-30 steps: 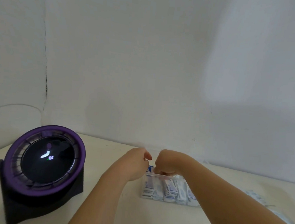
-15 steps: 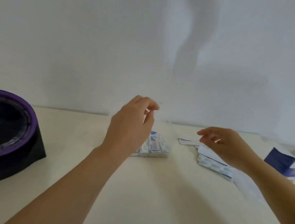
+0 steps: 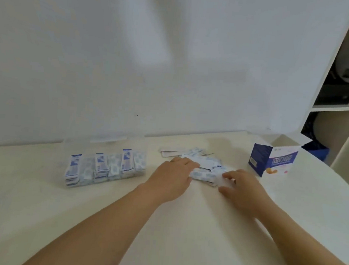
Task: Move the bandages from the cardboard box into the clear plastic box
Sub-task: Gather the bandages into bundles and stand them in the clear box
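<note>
at the left part of the table (image 3: 183,227), towards its far edge, the clear plastic box (image 3: 74,147) stands open. rows of bandages (image 3: 104,166) are packed in it, side by side. to the right of it, near the middle of the far edge, a loose pile of bandages (image 3: 202,162) lies flat on the table, apart from the box. our left hand (image 3: 174,178) rests palm down on the left end of this pile, with the fingers straight and close together, holding nothing. our right hand (image 3: 242,185) touches the right end of the pile. its fingers are bent a little with the thumb below them, and because of the blur there we cannot tell if they pinch a bandage. further right, near the far right edge, the cardboard box (image 3: 273,161) stands upright with its top flaps open. behind that edge a white shelf (image 3: 338,107) is seen.
</note>
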`<state>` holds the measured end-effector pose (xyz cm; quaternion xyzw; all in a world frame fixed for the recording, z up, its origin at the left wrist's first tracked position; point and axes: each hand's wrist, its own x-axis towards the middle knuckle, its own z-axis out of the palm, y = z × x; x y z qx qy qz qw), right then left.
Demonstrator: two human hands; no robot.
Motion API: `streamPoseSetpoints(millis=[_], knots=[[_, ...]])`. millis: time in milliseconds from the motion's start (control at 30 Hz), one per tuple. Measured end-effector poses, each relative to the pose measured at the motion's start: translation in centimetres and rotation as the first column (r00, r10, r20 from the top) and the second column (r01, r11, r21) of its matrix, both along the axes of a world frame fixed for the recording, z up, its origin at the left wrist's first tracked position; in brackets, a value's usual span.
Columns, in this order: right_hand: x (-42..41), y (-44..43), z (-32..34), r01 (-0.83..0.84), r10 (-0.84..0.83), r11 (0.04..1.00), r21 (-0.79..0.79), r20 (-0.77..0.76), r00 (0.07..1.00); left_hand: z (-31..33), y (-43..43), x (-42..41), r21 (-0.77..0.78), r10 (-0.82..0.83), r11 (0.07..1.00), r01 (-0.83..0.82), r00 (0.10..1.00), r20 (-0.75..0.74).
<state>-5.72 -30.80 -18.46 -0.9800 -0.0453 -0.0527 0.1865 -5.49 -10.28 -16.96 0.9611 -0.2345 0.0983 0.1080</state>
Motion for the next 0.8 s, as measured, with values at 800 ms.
streamPoseSetpoints(millis=[800], knots=[[1.2,6.7,-1.4,-0.163,0.131,0.902,0.401,0.106,0.986,-1.2,7.4,-3.4,-0.232,0.200,0.950,-0.209,0.978,-0.060]])
